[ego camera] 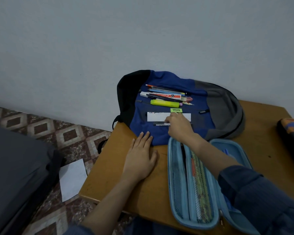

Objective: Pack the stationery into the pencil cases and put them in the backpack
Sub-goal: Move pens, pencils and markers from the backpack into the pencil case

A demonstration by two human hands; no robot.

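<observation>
We see left grip (140,160) flat, fingers straight, on worktop (109,167), centre frame. Right grip (178,126) pinches pen (159,124) lying on backpack (168,80), below ruler (158,117). Open pencil case (176,175) lower right on worktop, just beside backpack.

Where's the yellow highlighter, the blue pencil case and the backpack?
yellow highlighter (165,103), head view, middle of its body.
blue pencil case (176,184), head view, its left mesh pocket.
backpack (224,107), head view, the grey side panel.
</observation>
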